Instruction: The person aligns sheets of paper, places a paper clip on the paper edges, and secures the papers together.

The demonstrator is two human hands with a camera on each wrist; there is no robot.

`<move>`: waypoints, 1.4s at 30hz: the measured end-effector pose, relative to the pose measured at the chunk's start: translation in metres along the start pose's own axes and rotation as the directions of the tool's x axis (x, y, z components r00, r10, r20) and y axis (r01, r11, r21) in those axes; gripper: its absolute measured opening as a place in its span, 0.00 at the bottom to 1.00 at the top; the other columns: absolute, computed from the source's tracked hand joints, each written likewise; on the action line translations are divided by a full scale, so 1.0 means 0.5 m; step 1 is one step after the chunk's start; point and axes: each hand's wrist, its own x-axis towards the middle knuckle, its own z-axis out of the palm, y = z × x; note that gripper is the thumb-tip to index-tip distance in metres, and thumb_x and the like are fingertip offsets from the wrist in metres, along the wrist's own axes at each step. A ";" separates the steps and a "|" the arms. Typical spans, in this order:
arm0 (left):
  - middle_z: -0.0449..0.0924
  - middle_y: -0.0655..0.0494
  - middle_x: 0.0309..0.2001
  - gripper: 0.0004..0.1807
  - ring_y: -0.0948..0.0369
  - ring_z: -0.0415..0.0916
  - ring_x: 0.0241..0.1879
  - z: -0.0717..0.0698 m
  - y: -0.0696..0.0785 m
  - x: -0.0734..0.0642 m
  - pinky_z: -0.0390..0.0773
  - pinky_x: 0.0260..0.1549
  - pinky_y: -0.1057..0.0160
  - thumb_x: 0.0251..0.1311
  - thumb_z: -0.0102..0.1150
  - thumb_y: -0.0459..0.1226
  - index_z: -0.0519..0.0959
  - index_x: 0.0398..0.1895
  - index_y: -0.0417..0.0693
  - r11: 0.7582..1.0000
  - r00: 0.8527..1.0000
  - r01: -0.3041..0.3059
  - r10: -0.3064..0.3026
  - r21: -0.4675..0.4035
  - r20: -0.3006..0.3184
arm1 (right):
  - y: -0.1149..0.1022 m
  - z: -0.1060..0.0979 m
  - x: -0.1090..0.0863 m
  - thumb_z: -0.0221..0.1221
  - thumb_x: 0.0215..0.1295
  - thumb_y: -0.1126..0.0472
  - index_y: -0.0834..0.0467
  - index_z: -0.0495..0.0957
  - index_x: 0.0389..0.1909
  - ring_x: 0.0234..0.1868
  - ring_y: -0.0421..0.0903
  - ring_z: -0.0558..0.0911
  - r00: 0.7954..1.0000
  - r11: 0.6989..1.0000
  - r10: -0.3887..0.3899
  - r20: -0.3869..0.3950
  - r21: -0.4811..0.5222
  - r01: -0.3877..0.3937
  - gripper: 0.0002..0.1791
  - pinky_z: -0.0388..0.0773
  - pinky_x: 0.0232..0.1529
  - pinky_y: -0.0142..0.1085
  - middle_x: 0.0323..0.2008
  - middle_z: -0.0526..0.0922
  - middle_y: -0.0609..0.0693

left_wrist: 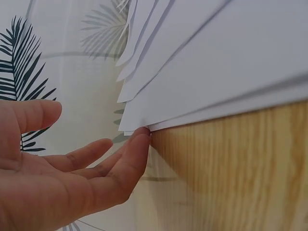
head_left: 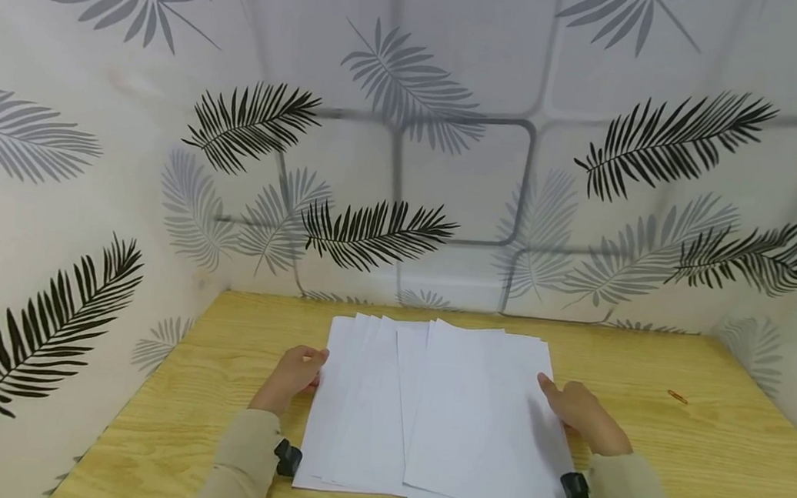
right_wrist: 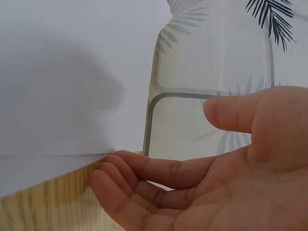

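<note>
Several white sheets of paper [head_left: 477, 409] lie spread and overlapping on the wooden table. Their edges fan out unevenly in the left wrist view. At the stack's left edge is my left hand [head_left: 297, 375], thumb raised off the paper and fingertips [left_wrist: 139, 132] touching the edge of the lower sheets [left_wrist: 192, 91]. My right hand [head_left: 580, 410] is at the opposite edge. In the right wrist view its thumb stands apart from the paper, while its fingertips [right_wrist: 122, 156] meet the edge of the sheets [right_wrist: 57, 96] from the side.
An orange paper clip [head_left: 677, 397] lies on the table [head_left: 716, 472] to the right of the sheets. Behind the table and along its left side hangs a pale curtain [head_left: 459, 176] with a leaf print. A dark device [head_left: 574, 488] is strapped at the right wrist.
</note>
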 end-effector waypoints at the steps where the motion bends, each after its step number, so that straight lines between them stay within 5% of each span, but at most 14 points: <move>1: 0.73 0.42 0.37 0.25 0.55 0.72 0.35 0.002 -0.001 0.000 0.77 0.36 0.61 0.73 0.46 0.42 0.65 0.60 0.28 1.000 1.000 0.001 -0.001 -0.006 0.002 | 0.001 0.002 0.000 0.38 0.76 0.46 0.80 0.64 0.43 0.18 0.42 0.63 1.000 1.000 -0.003 0.003 0.005 0.003 0.34 0.65 0.27 0.34 0.23 0.66 0.57; 8: 0.72 0.43 0.37 0.25 0.55 0.71 0.36 0.013 0.002 0.002 0.77 0.37 0.61 0.72 0.47 0.42 0.65 0.61 0.29 1.000 1.000 0.005 -0.005 -0.020 0.003 | -0.003 0.009 0.000 0.40 0.75 0.46 0.77 0.65 0.36 0.13 0.38 0.58 0.999 0.999 -0.035 0.005 0.040 0.035 0.32 0.60 0.19 0.29 0.14 0.61 0.47; 26: 0.73 0.41 0.40 0.25 0.54 0.72 0.38 0.040 0.018 -0.004 0.78 0.38 0.58 0.73 0.47 0.43 0.65 0.61 0.30 0.998 0.999 0.018 -0.016 -0.068 0.035 | -0.019 0.023 -0.003 0.41 0.75 0.47 0.71 0.65 0.31 0.16 0.42 0.63 0.999 0.994 -0.027 0.021 0.102 0.025 0.28 0.64 0.23 0.32 0.18 0.63 0.50; 32: 0.72 0.37 0.46 0.26 0.50 0.73 0.42 0.050 0.024 -0.007 0.79 0.40 0.56 0.73 0.46 0.42 0.63 0.62 0.29 0.998 0.999 0.015 -0.012 -0.065 0.053 | -0.026 0.026 -0.004 0.42 0.75 0.44 0.74 0.65 0.40 0.22 0.45 0.69 0.999 0.994 0.017 0.035 0.111 -0.021 0.31 0.69 0.25 0.33 0.24 0.68 0.55; 42: 0.73 0.40 0.39 0.26 0.53 0.73 0.37 0.070 0.030 -0.006 0.78 0.34 0.60 0.72 0.48 0.44 0.64 0.62 0.31 0.997 0.997 0.044 -0.039 -0.067 0.070 | -0.040 0.041 -0.003 0.43 0.74 0.43 0.70 0.66 0.35 0.25 0.46 0.71 0.998 0.982 0.026 0.054 0.184 -0.036 0.29 0.74 0.25 0.33 0.25 0.69 0.55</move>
